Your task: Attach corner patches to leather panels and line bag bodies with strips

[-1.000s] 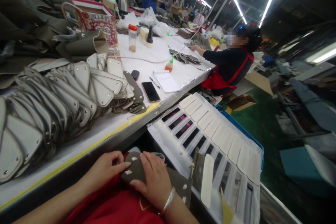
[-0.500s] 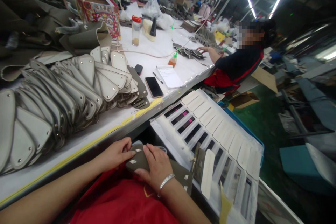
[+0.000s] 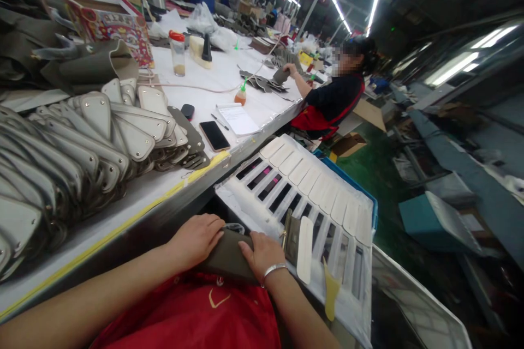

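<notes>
An olive-grey leather panel lies across my lap in front of the red apron, its plain side showing. My left hand grips its left end, fingers curled over the edge. Around its right part my right hand is closed, thumb on top, with a silver bracelet at the wrist. The panel looks bent between the hands; its underside is hidden. Just right of my right hand, a small olive piece with a zip and a cream strip rest on the slotted white board.
Stacked pale leather panels with metal studs cover the table's left side. A phone, notepad and glue bottle lie beyond. A yellow scraper-like piece is on the board. A co-worker handles panels farther along.
The panel has been turned or folded: its pale diamond-shaped marks no longer show. My hands have shifted along it. The view has swung right, and the co-worker has lifted a panel.
</notes>
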A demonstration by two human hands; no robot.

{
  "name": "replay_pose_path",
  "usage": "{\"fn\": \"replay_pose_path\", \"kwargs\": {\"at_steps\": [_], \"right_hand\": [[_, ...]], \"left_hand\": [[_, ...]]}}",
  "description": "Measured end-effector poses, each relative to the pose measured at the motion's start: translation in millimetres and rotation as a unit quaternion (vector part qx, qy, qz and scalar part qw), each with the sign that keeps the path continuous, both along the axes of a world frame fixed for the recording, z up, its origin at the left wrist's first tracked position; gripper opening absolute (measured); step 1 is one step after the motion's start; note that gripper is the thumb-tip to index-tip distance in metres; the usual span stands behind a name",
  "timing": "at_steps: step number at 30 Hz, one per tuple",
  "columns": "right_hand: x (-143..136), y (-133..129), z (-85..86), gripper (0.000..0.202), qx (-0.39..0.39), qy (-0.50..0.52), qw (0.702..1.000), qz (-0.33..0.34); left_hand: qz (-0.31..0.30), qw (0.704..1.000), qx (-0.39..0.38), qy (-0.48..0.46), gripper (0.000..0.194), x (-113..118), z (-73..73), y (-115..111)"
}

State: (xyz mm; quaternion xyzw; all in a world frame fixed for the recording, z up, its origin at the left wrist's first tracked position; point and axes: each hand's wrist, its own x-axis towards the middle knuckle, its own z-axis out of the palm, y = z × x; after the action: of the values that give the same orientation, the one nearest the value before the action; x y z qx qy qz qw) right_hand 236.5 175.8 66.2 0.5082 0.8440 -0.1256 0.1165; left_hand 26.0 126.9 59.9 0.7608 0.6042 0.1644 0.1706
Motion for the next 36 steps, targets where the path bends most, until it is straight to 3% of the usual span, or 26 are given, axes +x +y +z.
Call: {"fn": "replay_pose_path", "kwargs": {"at_steps": [6, 12, 15, 17, 19, 24, 30, 34, 36], "right_hand": [[-3, 3, -2.5, 0.049, -0.009, 0.002, 1.000, 0.015], [4, 5, -4.7, 0.044, -0.018, 0.016, 1.000, 0.006], [2, 0, -6.9, 0.046, 0.002, 0.065, 0.998, 0.010], [-8, -5, -9.4, 0.058, 0.011, 0.120, 0.992, 0.035], [-26, -7, -11.9, 0.069, -0.001, 0.160, 0.985, 0.066], [-69, -1, -12.9, 0.065, -0.058, 0.139, 0.985, 0.080], [-79, 11, -9.4, 0.053, -0.094, 0.113, 0.987, 0.066], [-82, 9, -10.6, 0.057, -0.105, 0.103, 0.987, 0.064], [-82, 7, -9.5, 0.057, -0.097, 0.107, 0.988, 0.061]], "left_hand": [[0.000, 0.999, -0.036, 0.003, 0.037, 5, -8.1, 12], [0.034, 0.988, -0.106, -0.103, 0.049, -23, -8.3, 11], [0.052, 0.943, -0.157, -0.290, 0.052, -42, -19.3, -8], [0.049, 0.904, -0.174, -0.387, 0.072, -49, -29.3, -23], [0.054, 0.891, -0.181, -0.413, 0.088, -50, -37.4, -33], [0.098, 0.852, -0.233, -0.458, 0.069, -41, -42.9, -38], [0.126, 0.801, -0.230, -0.538, 0.059, -38, -52.4, -41], [0.110, 0.791, -0.249, -0.548, 0.064, -43, -50.8, -41], [0.091, 0.805, -0.264, -0.524, 0.063, -46, -44.0, -35]]}}
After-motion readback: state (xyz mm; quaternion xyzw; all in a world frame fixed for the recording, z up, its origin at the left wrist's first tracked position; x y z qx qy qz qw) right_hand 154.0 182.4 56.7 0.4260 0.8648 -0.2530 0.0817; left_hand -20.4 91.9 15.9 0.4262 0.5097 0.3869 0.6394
